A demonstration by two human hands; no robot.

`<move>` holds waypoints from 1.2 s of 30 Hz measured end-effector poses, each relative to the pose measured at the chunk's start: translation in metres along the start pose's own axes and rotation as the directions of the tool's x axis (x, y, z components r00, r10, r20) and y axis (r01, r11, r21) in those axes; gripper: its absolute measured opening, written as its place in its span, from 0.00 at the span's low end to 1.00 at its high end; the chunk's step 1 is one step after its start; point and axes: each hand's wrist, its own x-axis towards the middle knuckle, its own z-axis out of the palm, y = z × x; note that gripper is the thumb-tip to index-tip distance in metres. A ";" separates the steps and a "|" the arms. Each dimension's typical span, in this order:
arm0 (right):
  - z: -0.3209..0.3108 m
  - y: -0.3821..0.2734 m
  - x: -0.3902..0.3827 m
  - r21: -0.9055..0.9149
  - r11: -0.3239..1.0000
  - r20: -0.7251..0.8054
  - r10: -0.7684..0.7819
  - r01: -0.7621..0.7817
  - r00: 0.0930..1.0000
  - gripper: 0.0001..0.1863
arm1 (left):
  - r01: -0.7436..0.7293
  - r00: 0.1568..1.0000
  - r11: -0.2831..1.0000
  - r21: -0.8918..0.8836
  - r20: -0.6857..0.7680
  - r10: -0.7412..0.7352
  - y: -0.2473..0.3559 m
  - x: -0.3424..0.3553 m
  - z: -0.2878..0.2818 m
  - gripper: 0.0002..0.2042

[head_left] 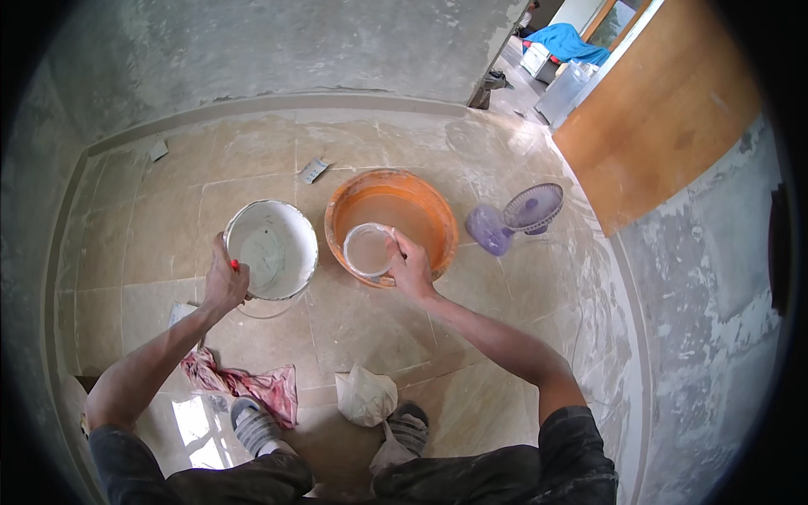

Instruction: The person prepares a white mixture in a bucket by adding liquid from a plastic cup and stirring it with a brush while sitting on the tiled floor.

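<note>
My left hand is closed at the near-left rim of a white bucket, whose inside is coated with pale residue. A small red piece shows by the fingers; its kind is unclear. In my right hand is a small round tub with a white rim, gripped by its right side. It is over the near-left part of an orange basin that holds cloudy, brownish water. The tub's inside looks brownish too. The bucket stands on the tiled floor, left of the basin.
A purple, translucent stool-like object lies right of the basin. A stained red-pink cloth and a white plastic bag lie by my feet. Beyond the basin is a small grey piece. An orange-brown panel stands far right, beside a doorway.
</note>
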 end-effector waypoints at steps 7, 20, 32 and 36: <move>0.004 -0.004 0.006 -0.004 0.994 -0.003 -0.108 0.108 0.994 0.18 | -0.092 0.995 0.995 0.040 -0.021 0.093 -0.010 0.001 0.005 0.30; -0.019 -0.070 0.041 -0.175 0.977 0.116 -0.103 0.123 0.988 0.16 | 0.115 0.993 0.986 -0.121 -0.010 -0.117 -0.007 0.004 0.004 0.31; -0.012 -0.061 0.039 -0.029 0.999 0.016 -0.020 0.020 1.000 0.17 | 0.008 0.994 0.969 -0.248 -0.108 -0.036 -0.011 -0.005 0.033 0.27; -0.014 -0.037 0.040 -0.029 1.000 -0.041 -0.008 0.007 0.999 0.16 | 0.055 0.989 0.967 -0.247 -0.121 -0.087 0.009 -0.012 0.038 0.28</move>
